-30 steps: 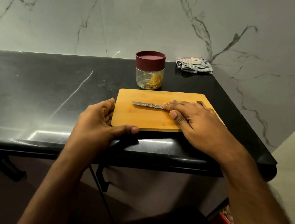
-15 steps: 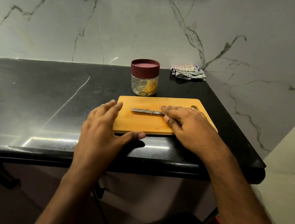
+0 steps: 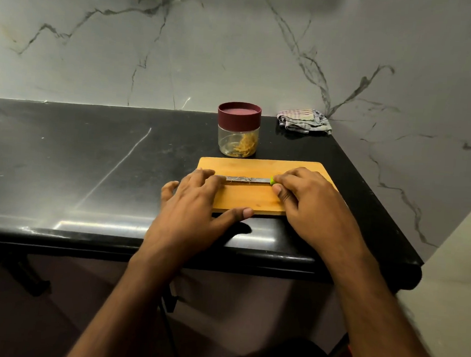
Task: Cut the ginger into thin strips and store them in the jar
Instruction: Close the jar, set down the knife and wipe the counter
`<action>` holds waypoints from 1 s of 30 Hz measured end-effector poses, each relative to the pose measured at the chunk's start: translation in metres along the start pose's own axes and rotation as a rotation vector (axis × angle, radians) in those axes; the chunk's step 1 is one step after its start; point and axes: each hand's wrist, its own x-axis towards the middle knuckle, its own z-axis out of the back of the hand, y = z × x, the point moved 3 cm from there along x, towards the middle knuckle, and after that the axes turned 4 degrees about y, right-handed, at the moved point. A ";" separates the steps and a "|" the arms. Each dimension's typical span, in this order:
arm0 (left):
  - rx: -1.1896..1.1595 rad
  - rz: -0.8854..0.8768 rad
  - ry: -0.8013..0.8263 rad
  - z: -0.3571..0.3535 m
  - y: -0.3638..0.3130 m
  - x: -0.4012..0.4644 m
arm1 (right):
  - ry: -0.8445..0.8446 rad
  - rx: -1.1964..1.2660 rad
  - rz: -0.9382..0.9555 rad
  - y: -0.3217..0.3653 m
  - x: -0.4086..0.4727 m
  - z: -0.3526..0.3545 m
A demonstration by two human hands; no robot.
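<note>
Fingers (image 3: pixel 280 179) of right hand (image 3: pixel 311 204) pinching green-handled steel knife (image 3: pixel 247 179) lying left-right on wooden cutting board (image 3: pixel 255 199); left hand (image 3: pixel 193 203) resting open, flat.

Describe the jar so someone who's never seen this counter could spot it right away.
On the black counter, look just behind the far edge of the wooden board. The jar stands there, left of a crumpled cloth. It is the only clear container, with a maroon lid on and yellowish ginger strips inside.
</note>
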 end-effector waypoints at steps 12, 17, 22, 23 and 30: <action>0.097 0.030 0.063 -0.003 -0.005 0.002 | -0.018 -0.043 0.012 0.006 -0.006 0.005; 0.123 0.041 0.064 -0.001 -0.008 -0.002 | -0.032 -0.051 0.016 0.007 -0.007 0.006; 0.120 0.046 0.022 0.000 -0.009 -0.004 | -0.080 -0.080 0.076 0.013 -0.013 0.013; 0.118 0.048 0.011 0.000 -0.009 -0.005 | -0.080 -0.079 0.084 0.013 -0.014 0.014; 0.077 0.031 -0.115 0.000 -0.011 -0.006 | -0.043 -0.094 0.080 0.010 -0.012 0.012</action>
